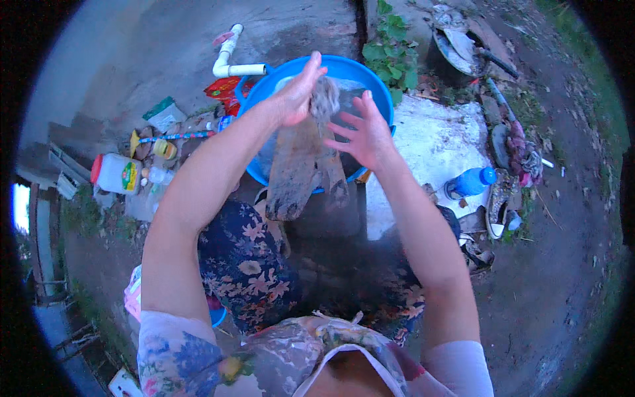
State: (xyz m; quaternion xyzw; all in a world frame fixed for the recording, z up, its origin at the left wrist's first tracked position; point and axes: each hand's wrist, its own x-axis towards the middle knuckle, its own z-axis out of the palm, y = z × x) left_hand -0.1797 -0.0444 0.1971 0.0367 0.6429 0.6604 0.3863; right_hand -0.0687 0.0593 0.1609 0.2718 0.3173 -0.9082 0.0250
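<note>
On the yard's bare ground (pixel 549 298), a blue basin (pixel 380 77) holds seemingly cloudy water (pixel 349 86) and a wooden board (pixel 296 162) jutting over its near rim. Above it, a grey wad (pixel 325 99) touches the left hand (pixel 300 94), fingers straight; the right hand (pixel 370 134) has fingers spread.

Basin (pixel 380 77): in front of the person's legs (pixel 246 258), between a pipe (pixel 248 70) at left and a slab (pixel 430 135) at right.
Board (pixel 293 165): in the basin, its near end extending over the rim toward the legs.
Hands: left hand (pixel 299 96) and right hand (pixel 365 132) above the basin, a wad of cloth (pixel 325 99) between them, beside the left palm.
Left flank: packet (pixel 223 91) beside the basin, below the pipe; jar (pixel 114 173) farther out, left of the person's left arm.
Right flank: bottle (pixel 471 183) near the slab's right edge, a shoe (pixel 497 206) to its right.
Rear: plant (pixel 391 56) behind the basin, toward the right.
</note>
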